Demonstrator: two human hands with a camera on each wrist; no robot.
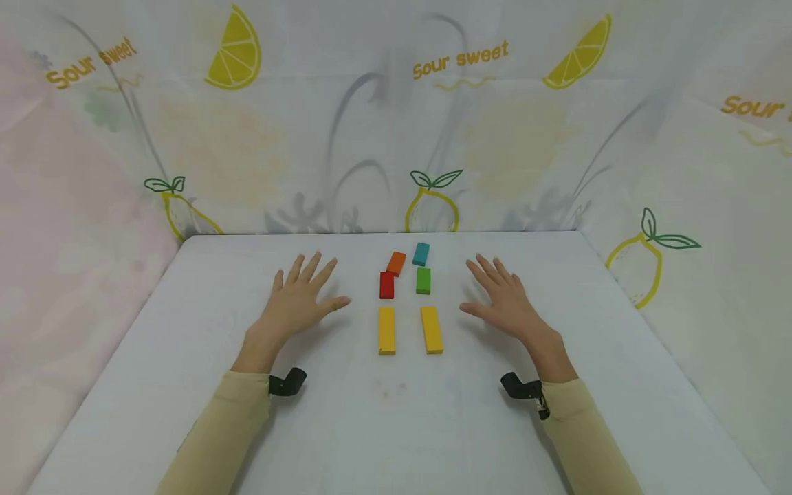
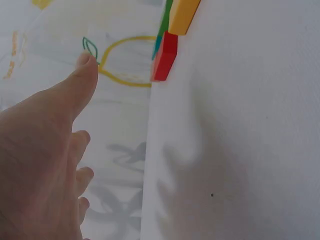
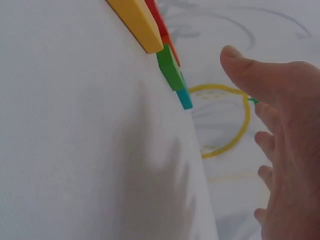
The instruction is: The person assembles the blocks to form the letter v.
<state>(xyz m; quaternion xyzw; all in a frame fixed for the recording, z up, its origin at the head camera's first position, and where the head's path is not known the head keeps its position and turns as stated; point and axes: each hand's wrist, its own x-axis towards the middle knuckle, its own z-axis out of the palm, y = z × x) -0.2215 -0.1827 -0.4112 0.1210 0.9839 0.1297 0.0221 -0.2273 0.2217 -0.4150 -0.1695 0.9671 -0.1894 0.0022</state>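
My left hand [image 1: 295, 302] hovers over the table left of the blocks, fingers spread and holding nothing. On the other side my right hand [image 1: 504, 302] is held the same way, its shadow on the table in the right wrist view. Between them lie two long yellow blocks, a left one [image 1: 386, 331] and a slightly slanted right one [image 1: 432, 331]. Behind these are a red block [image 1: 386, 285] and a green block [image 1: 423, 281]. Farther back, an orange block [image 1: 396, 263] lies slanted right at the red one's far end, with a teal block [image 1: 421, 254] to its right.
The blocks lie on a white table [image 1: 383, 440]. Along its back edge and sides hangs a pale curtain [image 1: 346, 137] printed with lemons and lettering. Black wrist mounts [image 1: 287, 382] stick out at both sleeves.
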